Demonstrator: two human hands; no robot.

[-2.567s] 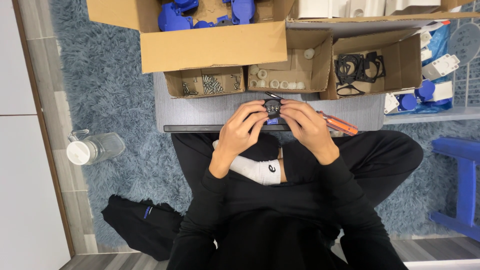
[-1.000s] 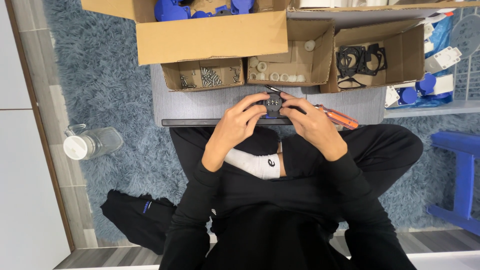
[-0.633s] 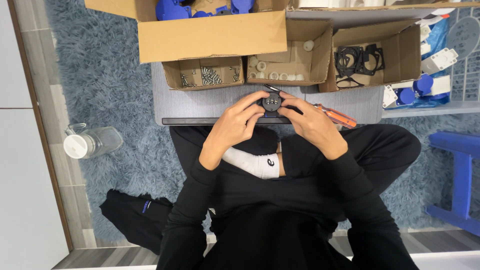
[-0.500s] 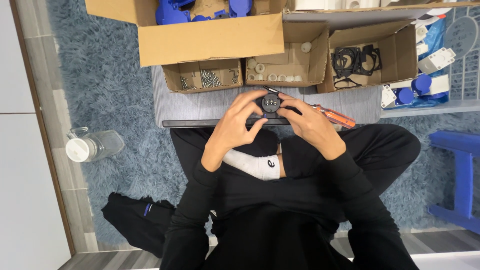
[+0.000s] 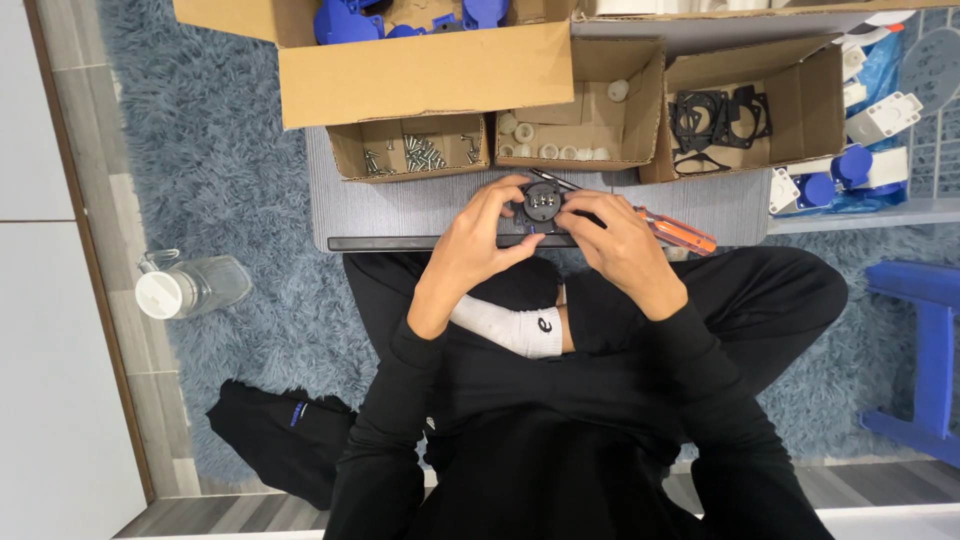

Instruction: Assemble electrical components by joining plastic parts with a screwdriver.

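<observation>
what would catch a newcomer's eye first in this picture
Both hands meet at the centre: the left hand and right hand grip a small round black part over the grey board. Behind them stands a row of open cardboard boxes; an orange-handled screwdriver lies by the right hand.

Small round black part now shows its face with metal pins more squarely up than 2.6 s ago. Left hand fingers sit a little further over its rim; right hand barely shifts. Orange-handled screwdriver lies slightly lower against the right hand.
</observation>
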